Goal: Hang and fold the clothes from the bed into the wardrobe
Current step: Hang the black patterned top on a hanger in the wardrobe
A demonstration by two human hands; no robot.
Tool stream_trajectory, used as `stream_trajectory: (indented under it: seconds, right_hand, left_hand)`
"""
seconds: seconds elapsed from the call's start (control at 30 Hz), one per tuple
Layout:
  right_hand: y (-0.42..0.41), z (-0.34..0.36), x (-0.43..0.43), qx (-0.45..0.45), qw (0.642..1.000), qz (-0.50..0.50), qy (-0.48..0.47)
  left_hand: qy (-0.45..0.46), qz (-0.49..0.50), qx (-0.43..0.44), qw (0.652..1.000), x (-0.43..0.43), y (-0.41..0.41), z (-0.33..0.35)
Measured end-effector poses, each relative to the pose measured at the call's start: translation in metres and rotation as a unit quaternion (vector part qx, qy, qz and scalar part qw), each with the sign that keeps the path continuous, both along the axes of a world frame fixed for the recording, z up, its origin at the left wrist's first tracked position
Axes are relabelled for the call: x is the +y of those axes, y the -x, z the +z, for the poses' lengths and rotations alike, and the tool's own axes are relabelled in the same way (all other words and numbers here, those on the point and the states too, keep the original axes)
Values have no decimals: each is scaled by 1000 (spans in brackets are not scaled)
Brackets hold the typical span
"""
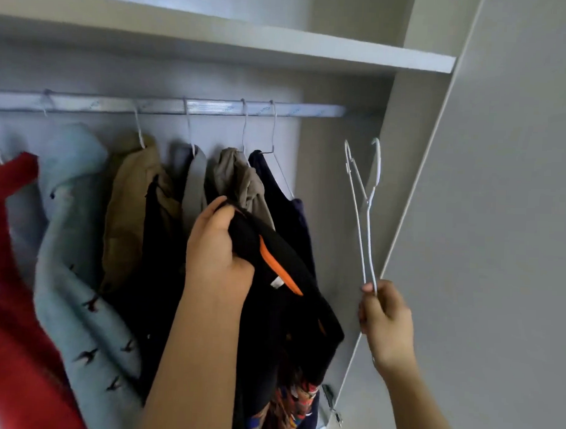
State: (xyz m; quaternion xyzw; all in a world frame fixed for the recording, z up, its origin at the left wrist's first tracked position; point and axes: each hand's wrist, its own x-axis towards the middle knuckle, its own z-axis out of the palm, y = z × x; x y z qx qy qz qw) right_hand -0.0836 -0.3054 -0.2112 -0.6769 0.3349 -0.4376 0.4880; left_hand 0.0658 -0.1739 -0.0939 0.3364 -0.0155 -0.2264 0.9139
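My left hand (214,253) grips a black garment (285,304) with an orange collar lining and a colourful print lower down, held up in front of the hung clothes. My right hand (385,323) pinches the bottom of two white wire hangers (362,198), which point upward at the right end of the wardrobe, below the silver rail (215,107). On the rail hang a red garment (13,269), a light blue sweater (78,239), a tan piece (131,209), grey and khaki pieces, and a navy garment (282,201).
A white shelf (281,50) runs above the rail. The open wardrobe door (499,222) stands at the right, its hinge (331,402) low beside the garment. Between the navy garment and the side panel (401,186) the rail is bare.
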Motion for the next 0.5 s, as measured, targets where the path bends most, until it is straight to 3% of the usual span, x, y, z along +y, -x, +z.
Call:
stream_trajectory:
  seconds: [0.17, 0.5]
  right_hand:
    - [71, -1, 55, -42, 996, -70, -32]
    - [198, 19, 108, -69, 991, -102, 56]
  left_hand:
    - [-37, -21, -21, 999, 18, 54, 2]
    - [-121, -90, -27, 988, 40, 165, -1]
